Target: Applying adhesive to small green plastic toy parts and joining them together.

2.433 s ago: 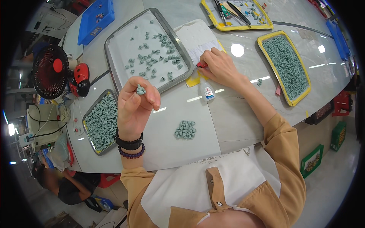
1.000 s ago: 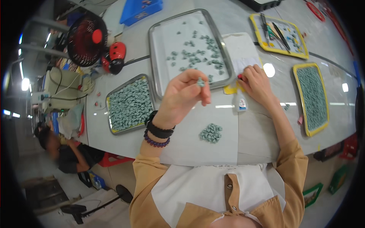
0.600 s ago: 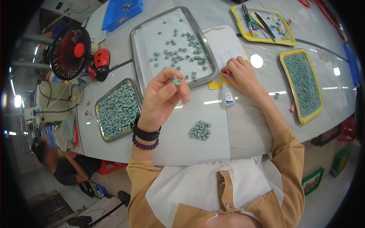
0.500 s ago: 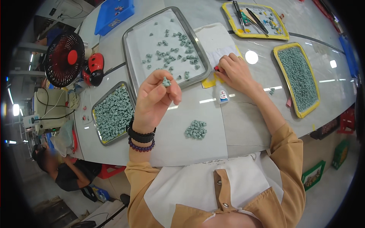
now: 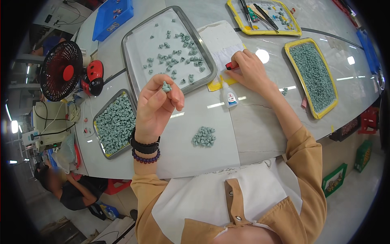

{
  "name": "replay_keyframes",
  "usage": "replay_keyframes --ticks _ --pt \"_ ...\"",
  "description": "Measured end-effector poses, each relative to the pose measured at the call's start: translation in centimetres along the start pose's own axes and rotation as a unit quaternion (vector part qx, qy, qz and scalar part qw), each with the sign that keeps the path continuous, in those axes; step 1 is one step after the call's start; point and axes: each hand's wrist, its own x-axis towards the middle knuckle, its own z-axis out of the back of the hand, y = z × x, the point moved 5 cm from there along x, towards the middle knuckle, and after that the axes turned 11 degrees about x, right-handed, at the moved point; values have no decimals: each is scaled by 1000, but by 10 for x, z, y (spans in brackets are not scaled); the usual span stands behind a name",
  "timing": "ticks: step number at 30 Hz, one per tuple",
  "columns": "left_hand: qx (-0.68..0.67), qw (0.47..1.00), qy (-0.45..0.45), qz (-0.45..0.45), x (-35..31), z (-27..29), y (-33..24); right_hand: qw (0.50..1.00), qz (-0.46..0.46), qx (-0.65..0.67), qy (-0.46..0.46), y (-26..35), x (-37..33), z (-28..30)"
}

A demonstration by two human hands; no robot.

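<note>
My left hand is raised over the table, its thumb and fingertips pinching a small grey-green moulded piece. Beyond and to the right, my right hand rests low by a white card with a yellow edge, closed on a small red object, mostly hidden by its fingers. Just this side of that hand is a white glue bottle with a yellow nozzle. A pile of grey-green pieces lies on the table between my forearms.
A metal tray with scattered pieces stands beyond my left hand. A fuller tray is at left, near a fan and a ladybird-shaped thing. Yellow-rimmed trays stand right and far right, one with tweezers. A person sits at far left.
The view has shifted slightly, so the table things appear further left. More of the red object and the bottle's yellow nozzle now shows by my right hand. My left hand keeps its pinch.
</note>
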Motion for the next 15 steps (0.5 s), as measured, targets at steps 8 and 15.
replay_keyframes --ticks 8,15 --pt "-2 1000 -2 1 0 2 2 982 -183 3 37 3 8 2" --pt "0 1000 -4 3 1 1 3 983 -115 -36 136 5 14 -13"
